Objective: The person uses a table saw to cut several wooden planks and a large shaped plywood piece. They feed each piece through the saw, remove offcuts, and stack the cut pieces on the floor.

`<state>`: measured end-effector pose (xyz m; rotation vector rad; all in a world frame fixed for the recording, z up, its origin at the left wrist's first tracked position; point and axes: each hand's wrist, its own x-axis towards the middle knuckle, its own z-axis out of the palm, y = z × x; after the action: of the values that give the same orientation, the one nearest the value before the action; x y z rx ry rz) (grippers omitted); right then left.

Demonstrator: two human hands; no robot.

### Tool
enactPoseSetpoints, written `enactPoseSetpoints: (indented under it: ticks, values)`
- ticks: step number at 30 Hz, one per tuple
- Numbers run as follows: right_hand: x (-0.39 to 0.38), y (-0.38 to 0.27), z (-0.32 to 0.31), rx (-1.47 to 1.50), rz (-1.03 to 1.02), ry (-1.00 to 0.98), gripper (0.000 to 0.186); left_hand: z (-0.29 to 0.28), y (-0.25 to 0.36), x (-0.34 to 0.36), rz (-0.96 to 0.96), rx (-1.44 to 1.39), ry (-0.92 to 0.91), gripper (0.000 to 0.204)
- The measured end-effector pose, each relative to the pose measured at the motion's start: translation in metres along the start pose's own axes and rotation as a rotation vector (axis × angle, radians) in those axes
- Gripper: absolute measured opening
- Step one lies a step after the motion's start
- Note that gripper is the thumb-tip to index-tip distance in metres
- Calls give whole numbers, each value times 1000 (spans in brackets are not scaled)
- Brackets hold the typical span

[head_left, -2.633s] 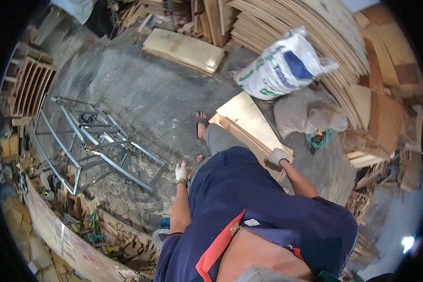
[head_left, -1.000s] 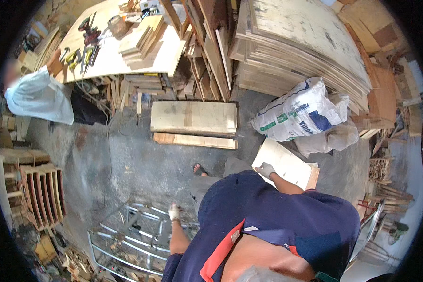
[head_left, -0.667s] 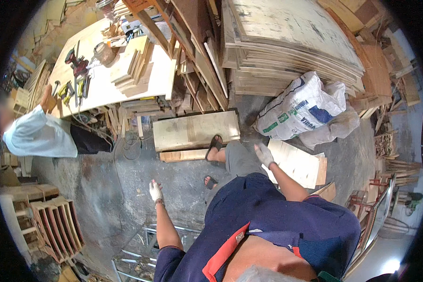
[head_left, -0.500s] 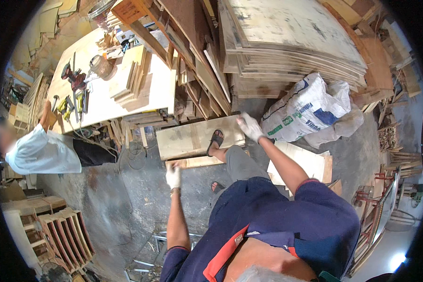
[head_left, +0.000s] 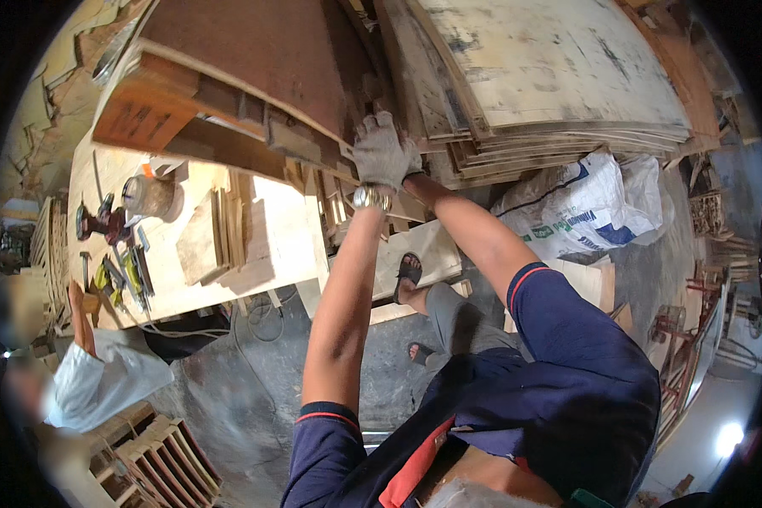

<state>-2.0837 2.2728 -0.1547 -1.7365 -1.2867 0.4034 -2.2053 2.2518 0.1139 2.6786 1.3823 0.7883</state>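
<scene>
My left hand [head_left: 376,154], in a whitish work glove with a metal watch at the wrist, reaches to the lower right corner of a large brown panel [head_left: 254,51]. Its fingers point away from me, stretched and slightly apart; whether they bear on the panel's edge I cannot tell. Right beside it my gloved right hand [head_left: 412,157] is mostly hidden behind the left, its fingers out of sight. Both are in front of the gap between the brown panel and a stack of pale boards [head_left: 567,76].
A worktable [head_left: 271,229] at left carries a drill [head_left: 102,222], a jar [head_left: 146,196], hand tools and wood pieces. White sacks [head_left: 584,207] slump at right. My foot [head_left: 408,275] rests on a plank [head_left: 432,250]. A co-worker [head_left: 102,385] stands at far left, near a slatted wooden piece [head_left: 169,457].
Both hands, earlier wide apart and low near the plank, have come together and moved forward to the brown panel's corner. My view has shifted forward; the co-worker appears lower in it.
</scene>
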Motion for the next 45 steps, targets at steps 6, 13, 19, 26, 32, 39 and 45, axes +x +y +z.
enactPoseSetpoints:
  ticks: [6,13,19,26,32,39,45]
  values:
    - [-12,-92,-43,-589,393,-516,55,94,-21,65,-181,-109,-617,61]
    - [-22,-116,-58,-587,196,-242,36,142,-23,46,-156,20,-553,33]
    - [-109,-119,-71,-405,147,-110,22,110,-13,-34,-82,52,-732,36]
    - [-299,-169,-120,-529,165,-409,15,25,27,-216,-170,-163,-739,41]
    - [-469,-207,-144,-512,415,-357,23,-33,56,-363,-175,-424,-865,50]
    - [-629,-261,-192,-470,414,-287,30,-65,83,-482,-362,-776,-1232,49]
    - [-750,-296,-227,-435,459,-352,28,-93,128,-599,-340,-687,-1315,47]
